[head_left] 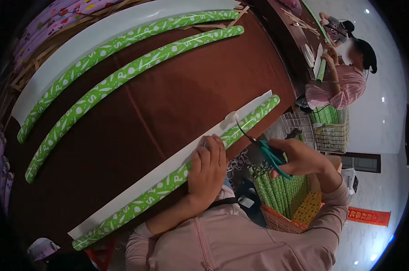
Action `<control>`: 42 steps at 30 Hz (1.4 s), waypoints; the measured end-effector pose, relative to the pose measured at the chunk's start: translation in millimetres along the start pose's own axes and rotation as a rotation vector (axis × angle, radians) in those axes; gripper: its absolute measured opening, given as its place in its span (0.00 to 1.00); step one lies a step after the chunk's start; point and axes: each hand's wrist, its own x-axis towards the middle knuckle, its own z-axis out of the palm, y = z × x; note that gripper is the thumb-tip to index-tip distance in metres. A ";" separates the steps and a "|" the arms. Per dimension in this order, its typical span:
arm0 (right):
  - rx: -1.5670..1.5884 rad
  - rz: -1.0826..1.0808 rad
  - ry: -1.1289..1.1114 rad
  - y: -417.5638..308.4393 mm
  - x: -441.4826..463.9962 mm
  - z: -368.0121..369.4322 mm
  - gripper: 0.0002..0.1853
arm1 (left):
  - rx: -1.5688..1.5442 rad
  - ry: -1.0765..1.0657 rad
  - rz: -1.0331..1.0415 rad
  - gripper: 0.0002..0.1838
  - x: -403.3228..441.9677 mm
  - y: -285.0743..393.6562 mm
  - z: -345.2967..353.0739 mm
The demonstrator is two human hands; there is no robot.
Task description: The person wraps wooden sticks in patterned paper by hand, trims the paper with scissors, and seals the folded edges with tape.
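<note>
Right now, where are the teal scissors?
In the head view, right of centre, the teal scissors are in the grip of the right hand, blades toward the green roll under the left hand.

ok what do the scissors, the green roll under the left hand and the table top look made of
Scissors: smooth teal handles, probably plastic from the even colour; the slim, dark cutting end is likely metal. Green roll: glossy and printed, with bright highlights, so coated paper or plastic film; can't tell which. Table top: smooth brown, low sheen, perhaps laminate or a sheet covering.
</note>
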 end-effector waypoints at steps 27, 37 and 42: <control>0.293 0.527 -0.550 -30.8 61.6 -70.9 0.30 | 0.079 0.025 0.077 0.22 3.2 -8.6 -10.0; 0.170 0.370 -0.407 -21.4 52.4 -58.9 0.26 | 0.081 0.001 0.051 0.21 6.6 -4.9 -13.2; 0.125 0.360 -0.349 -24.1 53.1 -52.9 0.30 | 0.094 0.000 0.056 0.22 7.4 -4.9 -14.5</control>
